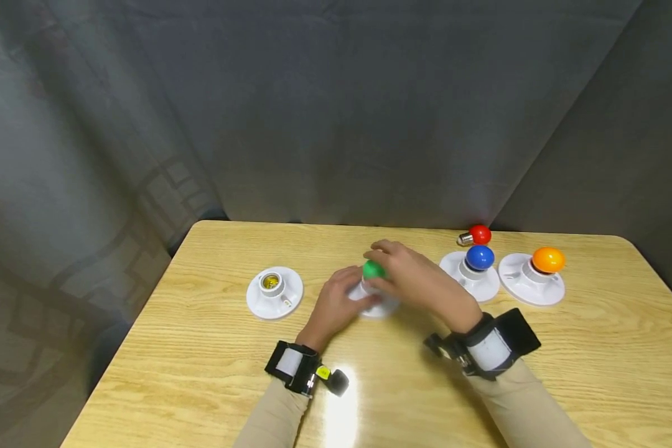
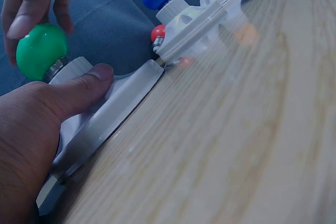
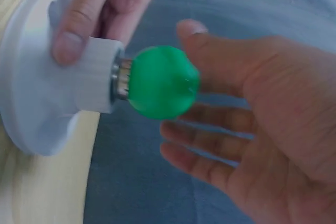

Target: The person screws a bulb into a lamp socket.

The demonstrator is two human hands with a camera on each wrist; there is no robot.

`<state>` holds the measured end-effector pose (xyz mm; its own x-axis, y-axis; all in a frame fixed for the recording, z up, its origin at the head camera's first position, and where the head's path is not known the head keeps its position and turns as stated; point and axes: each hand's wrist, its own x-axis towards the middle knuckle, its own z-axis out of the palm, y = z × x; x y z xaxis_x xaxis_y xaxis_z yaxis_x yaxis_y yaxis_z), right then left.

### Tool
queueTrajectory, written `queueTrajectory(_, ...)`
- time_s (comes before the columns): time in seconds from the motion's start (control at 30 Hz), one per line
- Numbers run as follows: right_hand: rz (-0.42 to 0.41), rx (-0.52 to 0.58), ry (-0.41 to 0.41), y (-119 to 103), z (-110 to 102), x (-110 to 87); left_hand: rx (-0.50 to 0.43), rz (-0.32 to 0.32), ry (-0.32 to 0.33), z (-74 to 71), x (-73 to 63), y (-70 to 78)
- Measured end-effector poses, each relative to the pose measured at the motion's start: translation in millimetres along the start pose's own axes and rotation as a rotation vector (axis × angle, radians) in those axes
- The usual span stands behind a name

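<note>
A green light bulb sits in the socket of a white round lamp holder at mid-table. Part of its metal screw base shows between globe and socket in both wrist views. My left hand grips the lamp holder, its thumb lying along the side of the socket. Around the green globe, my right hand has its fingers spread and loosely bent. In the right wrist view the thumb stands to one side of the globe and the other fingers to the opposite side.
To the left stands a lamp holder with a bare socket. On the right are lamp holders bearing a blue bulb and an orange bulb. A loose red bulb lies behind the blue one, near the grey curtain.
</note>
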<state>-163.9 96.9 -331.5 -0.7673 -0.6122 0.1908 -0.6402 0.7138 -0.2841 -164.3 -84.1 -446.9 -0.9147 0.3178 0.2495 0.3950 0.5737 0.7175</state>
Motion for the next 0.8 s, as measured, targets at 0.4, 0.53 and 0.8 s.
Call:
queueTrajectory(0.4,-0.113,0.113,-0.03,4.7,0.0,-2.8,-0.027,-0.023,-0.004,0.4,0.3,1.1)
queueTrajectory(0.53,-0.122,0.145,-0.03,5.1,-0.5,-2.7,-0.028,-0.024,-0.002,0.0,-0.4,0.8)
queueTrajectory(0.8,-0.132,0.167,-0.042,6.6,1.9,-0.2,-0.038,-0.026,0.003,0.2,0.8,1.0)
